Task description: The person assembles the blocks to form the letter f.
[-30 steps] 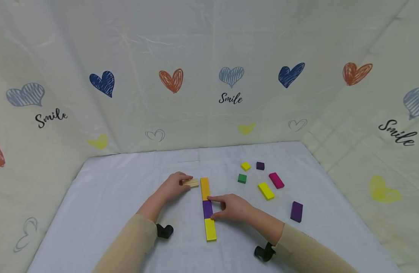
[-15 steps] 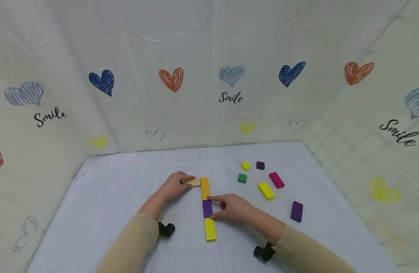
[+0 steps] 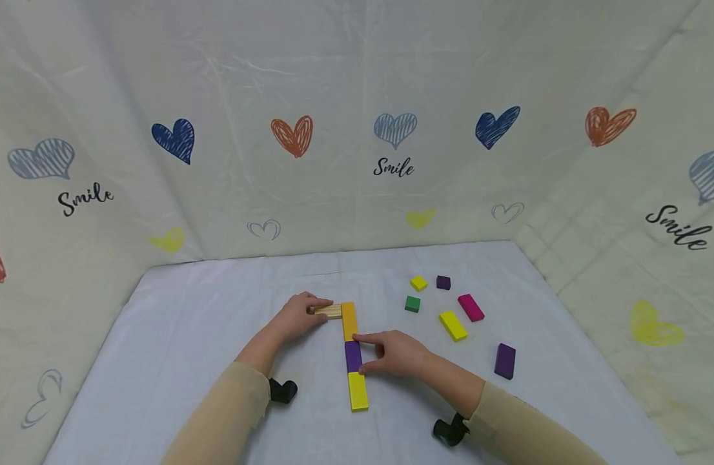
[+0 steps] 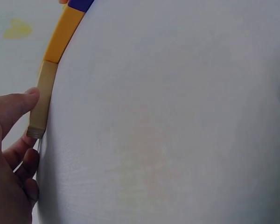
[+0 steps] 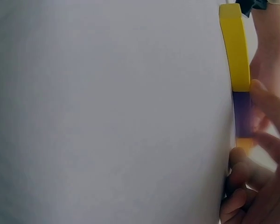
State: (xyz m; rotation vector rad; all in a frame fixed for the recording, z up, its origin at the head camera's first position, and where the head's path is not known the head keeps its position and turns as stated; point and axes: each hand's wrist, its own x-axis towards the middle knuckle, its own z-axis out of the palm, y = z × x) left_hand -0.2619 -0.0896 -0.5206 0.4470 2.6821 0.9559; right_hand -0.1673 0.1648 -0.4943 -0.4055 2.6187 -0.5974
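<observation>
Three blocks form a straight row on the white cloth: orange (image 3: 348, 316) at the far end, purple (image 3: 353, 357) in the middle and yellow (image 3: 358, 392) nearest. My left hand (image 3: 295, 316) pinches a plain wooden block (image 3: 334, 312) by its outer end. That block meets the orange one at a right angle, end to side. My right hand (image 3: 399, 353) is at the row's right side, index fingertip by the orange-purple joint and thumb by the purple-yellow joint. In the right wrist view, thumb and index finger span the purple block (image 5: 243, 112), while the other fingers curl below.
To the right lie a small yellow block (image 3: 418, 283), a small dark purple block (image 3: 443, 283), a green block (image 3: 412, 304), a pink block (image 3: 471, 307), a longer yellow block (image 3: 453, 325) and a purple block (image 3: 505, 361). A cloth backdrop (image 3: 334, 194) with printed hearts rises behind.
The left hand has slid the wooden block right, closing the small gap to the orange block, and then held still. The right hand has kept its place on the row.
</observation>
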